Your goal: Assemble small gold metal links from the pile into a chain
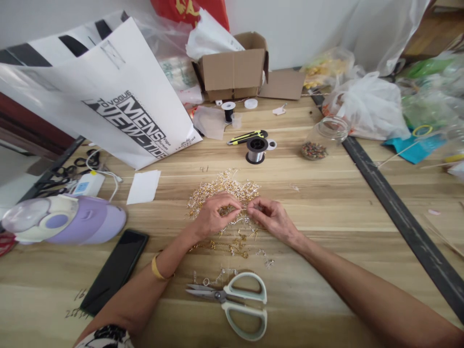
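Observation:
My left hand (219, 211) and my right hand (270, 216) meet over the table, fingertips a little apart. Each one pinches with thumb and forefinger; a thin, pale piece shows between them, too small to name. Right behind and beneath them spreads a pile of small gold and silver jewelry pieces (206, 192). Closer to me are gold chains (232, 249) and a short silver chain (267, 260). Scissors (232, 299) with pale green handles lie in front of my hands, beside another silver chain (221, 276).
Behind the pile stand a wire spool (255, 151), a utility knife (246, 137) and a glass jar (322, 137) of beads. At left are a phone (116, 270), a purple bottle (87, 220) and a large white bag (119, 96). A cardboard box (234, 70) stands at the wall.

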A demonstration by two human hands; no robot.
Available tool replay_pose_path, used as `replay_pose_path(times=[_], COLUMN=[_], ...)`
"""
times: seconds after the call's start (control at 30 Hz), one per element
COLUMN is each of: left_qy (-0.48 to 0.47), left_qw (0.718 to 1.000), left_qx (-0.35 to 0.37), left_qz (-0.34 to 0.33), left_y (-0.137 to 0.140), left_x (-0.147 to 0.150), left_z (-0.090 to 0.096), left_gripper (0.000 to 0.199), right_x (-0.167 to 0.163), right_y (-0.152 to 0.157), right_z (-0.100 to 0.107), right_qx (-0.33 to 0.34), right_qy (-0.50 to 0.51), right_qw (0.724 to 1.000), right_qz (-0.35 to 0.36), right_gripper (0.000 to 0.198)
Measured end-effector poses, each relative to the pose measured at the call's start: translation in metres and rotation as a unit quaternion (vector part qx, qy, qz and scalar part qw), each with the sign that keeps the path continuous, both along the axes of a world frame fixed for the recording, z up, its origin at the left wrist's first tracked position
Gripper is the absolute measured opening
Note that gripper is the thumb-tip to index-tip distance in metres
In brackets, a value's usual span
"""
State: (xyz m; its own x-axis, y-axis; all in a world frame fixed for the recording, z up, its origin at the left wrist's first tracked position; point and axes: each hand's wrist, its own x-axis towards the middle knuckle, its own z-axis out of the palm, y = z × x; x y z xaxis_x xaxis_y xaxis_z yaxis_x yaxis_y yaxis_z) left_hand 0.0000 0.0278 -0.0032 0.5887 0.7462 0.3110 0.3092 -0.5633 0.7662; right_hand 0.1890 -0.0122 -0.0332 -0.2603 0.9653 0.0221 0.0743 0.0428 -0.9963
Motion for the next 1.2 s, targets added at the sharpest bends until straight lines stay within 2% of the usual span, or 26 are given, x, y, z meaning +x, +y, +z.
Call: replay_pose_path(times=[0.27,0.5,0.77,0.97,1.2], left_qy=[0.057,0.088,0.075,0.063,0.044], left_qw=[0.998,0.996,0.991,0.986,0.985], left_qx=[0.014,-0.029,-0.112,-0.14,-0.158], left_qz=[-0.005,-0.002,0.027,0.057,0.059], left_y=[-0.003,-0.003,-0.004,-0.005,-0.005], left_x=[0.001,0.001,0.002,0.004,0.004], left_z=[-0.002,0.001,0.004,0.008,0.007], left_gripper=[0.011,0.007,0.007,0.007,0.008], right_x=[0.0,-0.001,-0.002,-0.002,-0.001], right_y=[0.0,-0.001,-0.002,-0.002,-0.002], right_z=[0.001,0.0,-0.001,-0.001,0.0], right_qx=[0.028,0.045,0.023,0.028,0.049], right_qy=[-0.042,-0.053,-0.037,-0.043,-0.046], right_qw=[0.999,0.997,0.999,0.999,0.998], right_qz=[0.011,0.018,0.001,-0.011,-0.002], right_gripper=[0.018,0.016,0.016,0.015,0.014])
